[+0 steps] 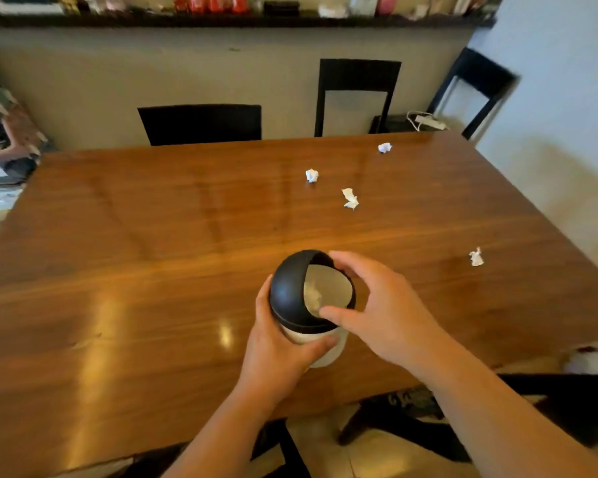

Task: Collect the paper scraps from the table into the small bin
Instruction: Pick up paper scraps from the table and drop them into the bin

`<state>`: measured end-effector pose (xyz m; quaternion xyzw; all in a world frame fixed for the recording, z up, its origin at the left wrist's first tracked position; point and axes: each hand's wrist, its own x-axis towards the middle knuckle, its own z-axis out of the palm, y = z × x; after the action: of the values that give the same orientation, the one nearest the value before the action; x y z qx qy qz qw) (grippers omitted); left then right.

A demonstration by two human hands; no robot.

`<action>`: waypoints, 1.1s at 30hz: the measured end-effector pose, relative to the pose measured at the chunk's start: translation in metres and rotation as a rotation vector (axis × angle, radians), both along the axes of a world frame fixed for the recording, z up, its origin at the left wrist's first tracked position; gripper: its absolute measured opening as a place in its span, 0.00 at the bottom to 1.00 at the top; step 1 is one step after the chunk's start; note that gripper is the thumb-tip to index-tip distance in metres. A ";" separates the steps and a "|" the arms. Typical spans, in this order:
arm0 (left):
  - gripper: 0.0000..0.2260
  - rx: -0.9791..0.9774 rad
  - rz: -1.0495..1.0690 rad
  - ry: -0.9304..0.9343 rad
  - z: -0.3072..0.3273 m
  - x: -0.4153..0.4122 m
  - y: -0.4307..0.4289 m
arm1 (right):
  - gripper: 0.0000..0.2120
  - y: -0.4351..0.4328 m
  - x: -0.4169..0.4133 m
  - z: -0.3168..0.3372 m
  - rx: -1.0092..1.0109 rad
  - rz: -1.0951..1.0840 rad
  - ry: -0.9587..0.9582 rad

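Glossy brown wooden table [152,253] lay under both my hands. Small bin, white round body with black domed swing lid [302,301], stood on it near my edge. My left hand [277,353] was wrapped around the bin body, thumb across its near side, gripping it. My right hand [377,305] sat at the lid opening, fingers spread and curled, thumb and index touching the rim, holding nothing I could see. Four crumpled white paper scraps lay beyond my right fingertips: three [350,198] [311,175] [384,147] farther ahead, one [476,257] off to the right.
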<state>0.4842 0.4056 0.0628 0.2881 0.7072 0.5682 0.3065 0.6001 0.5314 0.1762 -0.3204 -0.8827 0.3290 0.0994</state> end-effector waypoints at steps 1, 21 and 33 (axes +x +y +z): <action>0.56 0.007 -0.009 0.000 0.002 0.004 0.004 | 0.37 0.006 0.009 -0.002 -0.003 -0.001 -0.031; 0.51 -0.136 0.038 -0.006 -0.034 0.172 0.223 | 0.13 0.355 0.237 -0.149 -0.196 -0.303 -0.321; 0.52 -0.251 0.160 0.037 -0.045 0.209 0.288 | 0.31 0.439 0.196 -0.238 0.032 -0.059 -0.412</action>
<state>0.6933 0.6933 0.0181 0.2005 0.7989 0.4926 0.2808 0.7962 0.9707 -0.0618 -0.4048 -0.8797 0.2396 -0.0687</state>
